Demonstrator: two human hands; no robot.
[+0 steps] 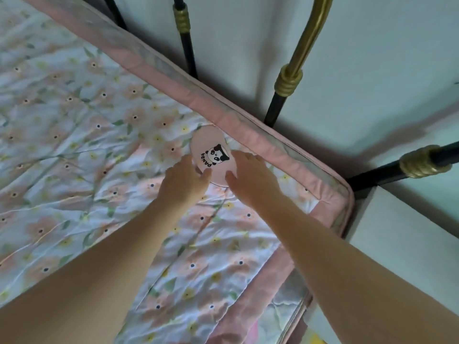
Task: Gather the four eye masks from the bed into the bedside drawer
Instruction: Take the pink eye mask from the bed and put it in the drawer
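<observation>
A pink eye mask [211, 151] printed with a panda and the word PANDA lies on the floral bedspread [74, 135], close to the bed's pink border by the headboard. My left hand [185, 180] touches its left edge, fingers curled around it. On the mask's right side rests my right hand [250, 177], with its thumb on the near end. Part of the mask is hidden under both hands. No other eye mask and no drawer are in view.
A black and gold metal headboard [289, 80] stands against the pale wall behind the bed. A white bedside unit [397, 234] sits at the right, just past the mattress corner [345, 194].
</observation>
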